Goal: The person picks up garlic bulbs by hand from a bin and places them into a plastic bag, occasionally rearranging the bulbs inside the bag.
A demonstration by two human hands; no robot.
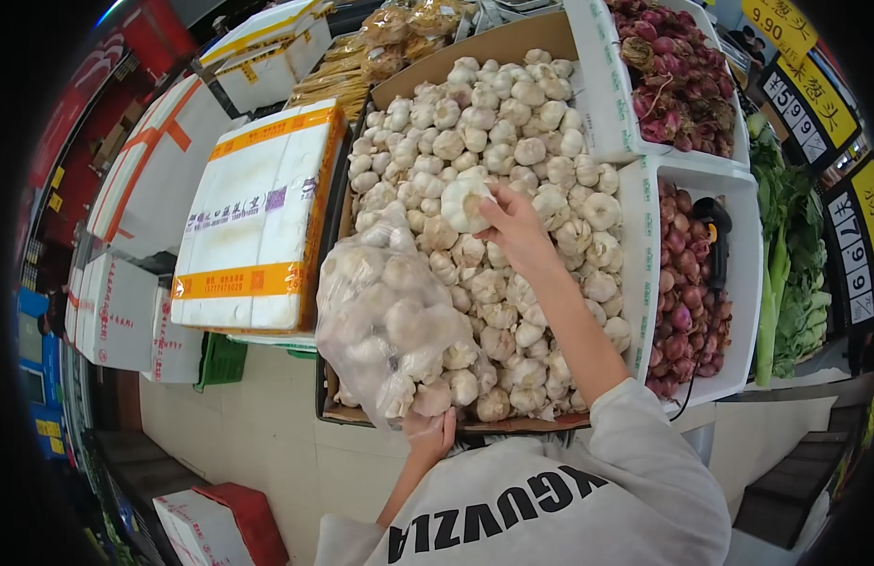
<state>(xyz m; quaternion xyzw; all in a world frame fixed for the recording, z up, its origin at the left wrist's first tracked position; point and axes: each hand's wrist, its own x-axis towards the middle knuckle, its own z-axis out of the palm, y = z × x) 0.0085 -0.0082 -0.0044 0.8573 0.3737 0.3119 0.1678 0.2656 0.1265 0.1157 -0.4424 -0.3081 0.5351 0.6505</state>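
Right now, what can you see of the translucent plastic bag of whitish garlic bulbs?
The thin, wrinkled plastic bag bulges with whitish, rounded garlic bulbs. Its film narrows at the far end; no opening can be made out. It hides the near-left part of a brown cardboard box of loose garlic; whether it rests there is unclear. The person's left hand holds its near end.

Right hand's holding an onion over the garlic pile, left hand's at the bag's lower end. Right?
Not an onion: the head view shows the right hand holding a garlic bulb. The rest stands: it's over the garlic pile, and the left hand is at the lower end of the bag.
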